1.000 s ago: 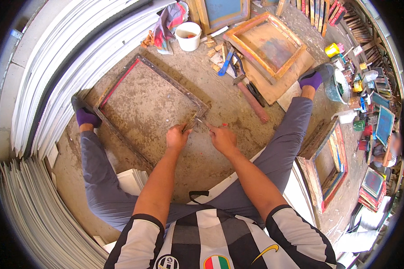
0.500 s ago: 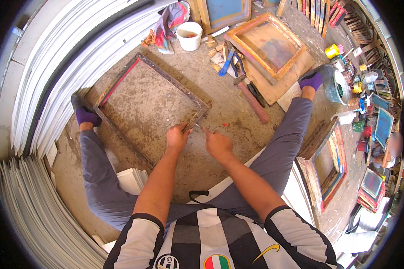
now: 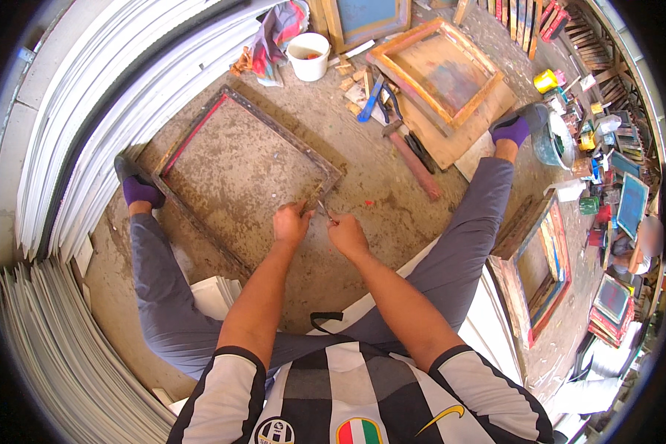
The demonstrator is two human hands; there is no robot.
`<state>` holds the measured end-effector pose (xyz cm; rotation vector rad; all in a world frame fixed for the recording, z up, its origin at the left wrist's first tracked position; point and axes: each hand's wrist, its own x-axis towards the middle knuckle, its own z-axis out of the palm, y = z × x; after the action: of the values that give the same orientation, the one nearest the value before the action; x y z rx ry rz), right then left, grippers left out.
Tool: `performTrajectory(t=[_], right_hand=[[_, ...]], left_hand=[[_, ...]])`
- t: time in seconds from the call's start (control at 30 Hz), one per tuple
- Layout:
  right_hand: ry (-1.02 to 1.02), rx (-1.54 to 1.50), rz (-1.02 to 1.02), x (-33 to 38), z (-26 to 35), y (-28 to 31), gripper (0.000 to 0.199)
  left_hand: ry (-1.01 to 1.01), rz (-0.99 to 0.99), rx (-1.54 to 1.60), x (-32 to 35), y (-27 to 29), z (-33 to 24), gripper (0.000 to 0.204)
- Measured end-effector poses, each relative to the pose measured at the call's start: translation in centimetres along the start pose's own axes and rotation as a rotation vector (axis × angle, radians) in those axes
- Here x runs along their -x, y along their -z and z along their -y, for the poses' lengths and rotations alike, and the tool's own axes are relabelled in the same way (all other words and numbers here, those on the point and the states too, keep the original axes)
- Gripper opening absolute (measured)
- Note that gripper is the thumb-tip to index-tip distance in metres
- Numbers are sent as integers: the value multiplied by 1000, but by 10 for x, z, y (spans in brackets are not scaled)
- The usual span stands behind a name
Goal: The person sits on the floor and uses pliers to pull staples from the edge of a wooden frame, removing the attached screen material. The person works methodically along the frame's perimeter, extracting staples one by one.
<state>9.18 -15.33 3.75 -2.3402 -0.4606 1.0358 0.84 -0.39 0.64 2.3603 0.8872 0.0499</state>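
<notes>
A worn, dark wooden frame [image 3: 277,128] with a red strip inside its left side lies on the floor between my legs. My left hand [image 3: 291,224] is closed on the frame's near right side, close to its right corner. Just right of it, my right hand [image 3: 347,234] is closed around a thin metal tool [image 3: 322,206], its tip at that same side of the frame. The tool's handle is hidden in my fingers, so its kind is unclear.
Ahead lie a hammer [image 3: 414,166], blue-handled pliers [image 3: 371,100] and a wooden frame [image 3: 451,115] on brown board. A white bucket [image 3: 308,65] stands farther back. Stacked white sheets [image 3: 89,126] line the left. More frames [image 3: 507,292] and paint containers [image 3: 546,81] crowd the right; a person sits at the far right.
My right hand has moved slightly left, nearer my left hand. Its index finger, stretched forward before, is now curled around the tool. The frame stays in place on the floor.
</notes>
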Motion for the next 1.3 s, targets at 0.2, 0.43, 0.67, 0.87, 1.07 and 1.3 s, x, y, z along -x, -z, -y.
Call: performTrajectory(t=[0.2,0.43,0.67,0.87,1.07,1.3], right_hand=[[154,426,-93,15,11,3,49],[47,115,-235,-2,-36,37,44],[-143,101,-352,-27,-70,75,49],[-8,193,-383,-48,-50,135,53],[70,409,-611,-107,-95,191,54],[-144,161,-565,-141,-100,196,60]], left_hand=[[19,15,1,0,2,9,41],[37,47,46,19,15,16,50],[183,250,-359,78,56,28,45],[110,117,-305,79,49,22,34],[94,64,-194,57,20,-12,34],[156,71,-174,59,24,-10,50]])
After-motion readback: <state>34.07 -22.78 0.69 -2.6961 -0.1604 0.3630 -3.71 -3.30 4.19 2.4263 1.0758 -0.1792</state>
